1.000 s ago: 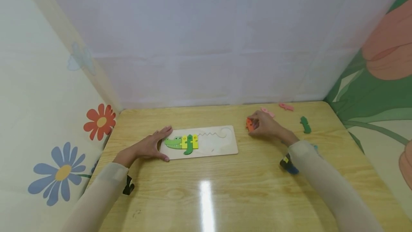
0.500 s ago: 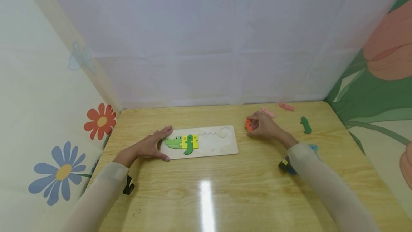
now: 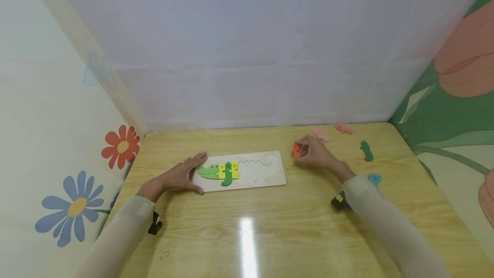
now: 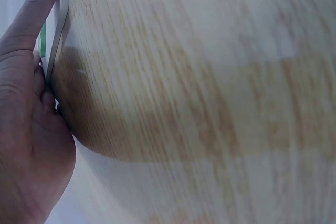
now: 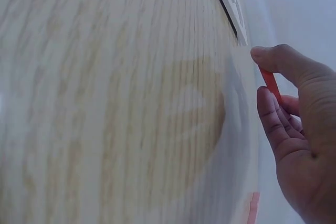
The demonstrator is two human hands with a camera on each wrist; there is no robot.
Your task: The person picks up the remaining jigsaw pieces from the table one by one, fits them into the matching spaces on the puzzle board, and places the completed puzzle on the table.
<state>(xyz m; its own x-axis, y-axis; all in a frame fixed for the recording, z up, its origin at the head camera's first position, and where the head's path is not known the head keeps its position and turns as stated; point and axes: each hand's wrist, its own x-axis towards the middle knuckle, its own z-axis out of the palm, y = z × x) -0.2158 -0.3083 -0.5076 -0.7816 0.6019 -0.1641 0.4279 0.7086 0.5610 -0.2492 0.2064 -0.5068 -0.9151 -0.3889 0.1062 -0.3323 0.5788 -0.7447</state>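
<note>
A pale wooden puzzle board (image 3: 260, 175) lies on the table in the head view. A green crocodile-head piece (image 3: 208, 171) and yellow and green body pieces (image 3: 228, 174) sit on its left part. My left hand (image 3: 179, 176) holds the board's left end, thumb at the near edge and fingers at the far edge. In the left wrist view the thumb lies along the board's edge (image 4: 59, 35). To the right of the board, my right hand (image 3: 317, 154) pinches an orange puzzle piece (image 3: 296, 151), seen edge-on between thumb and fingers in the right wrist view.
Beyond the right hand lie two pink pieces, the nearer one (image 3: 321, 135) and the farther one (image 3: 343, 129). A dark green piece (image 3: 366, 150) is farther right. A blue piece (image 3: 374, 178) lies by the right sleeve. Fabric walls (image 3: 231, 55) close off the table's back and sides.
My right hand has shifted slightly left with the orange piece, and the blue piece shows more beside the sleeve. The left hand stays on the board.
</note>
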